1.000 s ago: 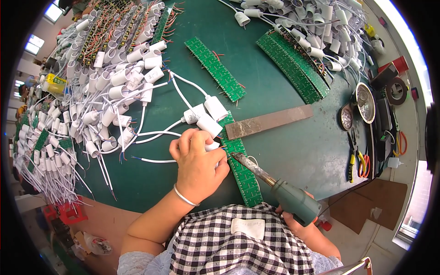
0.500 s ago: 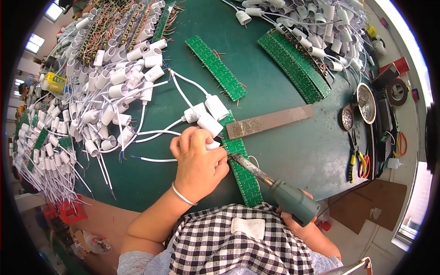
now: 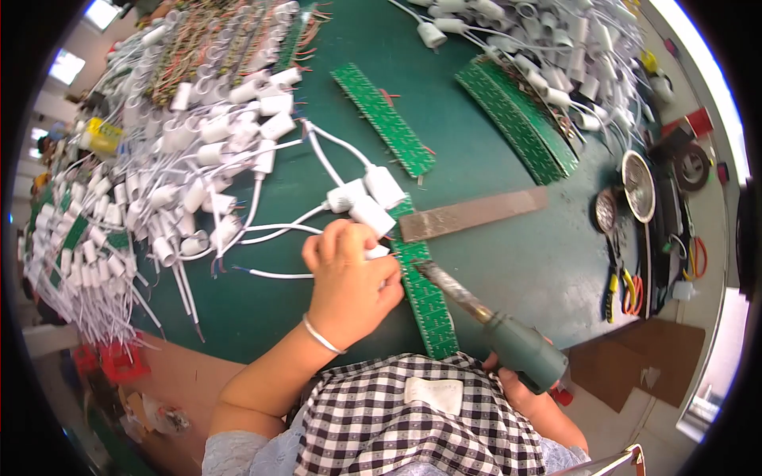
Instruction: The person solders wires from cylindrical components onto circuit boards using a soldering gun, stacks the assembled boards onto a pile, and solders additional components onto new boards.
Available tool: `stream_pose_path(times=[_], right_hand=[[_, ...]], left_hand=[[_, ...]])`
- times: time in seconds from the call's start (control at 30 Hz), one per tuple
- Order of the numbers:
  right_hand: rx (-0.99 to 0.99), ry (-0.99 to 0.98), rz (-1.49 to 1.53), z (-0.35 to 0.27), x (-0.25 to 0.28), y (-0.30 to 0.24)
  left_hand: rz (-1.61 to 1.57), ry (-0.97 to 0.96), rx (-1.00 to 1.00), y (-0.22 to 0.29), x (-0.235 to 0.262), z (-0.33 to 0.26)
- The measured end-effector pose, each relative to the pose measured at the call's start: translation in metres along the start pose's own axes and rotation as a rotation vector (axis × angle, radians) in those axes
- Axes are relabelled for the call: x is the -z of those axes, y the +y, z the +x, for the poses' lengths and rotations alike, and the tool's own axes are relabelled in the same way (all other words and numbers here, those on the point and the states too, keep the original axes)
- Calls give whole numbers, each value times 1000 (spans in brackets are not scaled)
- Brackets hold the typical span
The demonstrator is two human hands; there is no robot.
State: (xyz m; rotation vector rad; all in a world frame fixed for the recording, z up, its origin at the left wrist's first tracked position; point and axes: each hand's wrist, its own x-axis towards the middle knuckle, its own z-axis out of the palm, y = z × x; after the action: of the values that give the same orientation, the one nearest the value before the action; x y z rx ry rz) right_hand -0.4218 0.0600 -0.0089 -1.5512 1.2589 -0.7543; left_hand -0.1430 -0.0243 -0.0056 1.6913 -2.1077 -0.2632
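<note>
My left hand (image 3: 353, 274) is closed around a white cylindrical cap (image 3: 376, 252) at the left edge of a green circuit board strip (image 3: 427, 305). A white cable runs leftward from under that hand. In my right hand (image 3: 516, 387) is a soldering iron (image 3: 528, 353) with a dark green handle. Its blackened tip points left over the board, just right of my left fingers; I cannot tell whether it touches. More white cabled caps (image 3: 371, 216) lie at the strip's far end. Across the strip rests a flat brown metal bar (image 3: 476, 213).
Heaps of white cabled caps lie at the left (image 3: 214, 151) and far right (image 3: 571, 47). Another board strip (image 3: 385, 119) and a board stack (image 3: 516, 119) sit farther back. At the right are a metal bowl (image 3: 636, 186), pliers (image 3: 611, 293), scissors (image 3: 633, 293) and tape (image 3: 692, 166).
The soldering iron has drawn slightly right, its tip now farther from my left fingers. My left hand keeps its grip on the cap. The whole view has shifted a little.
</note>
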Motion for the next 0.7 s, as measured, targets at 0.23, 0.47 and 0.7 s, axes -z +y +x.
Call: stream_pose_path(times=[0.23,0.47,0.7], right_hand=[[-33,132,342,0,-6,-3],[46,206,348,-3,-4,4],[6,225,375,-1,-7,2]], left_hand=[[-64,36,-32,4,2,-3],[291,456,50,-80,83,29],[442,343,5,-127,82,58]])
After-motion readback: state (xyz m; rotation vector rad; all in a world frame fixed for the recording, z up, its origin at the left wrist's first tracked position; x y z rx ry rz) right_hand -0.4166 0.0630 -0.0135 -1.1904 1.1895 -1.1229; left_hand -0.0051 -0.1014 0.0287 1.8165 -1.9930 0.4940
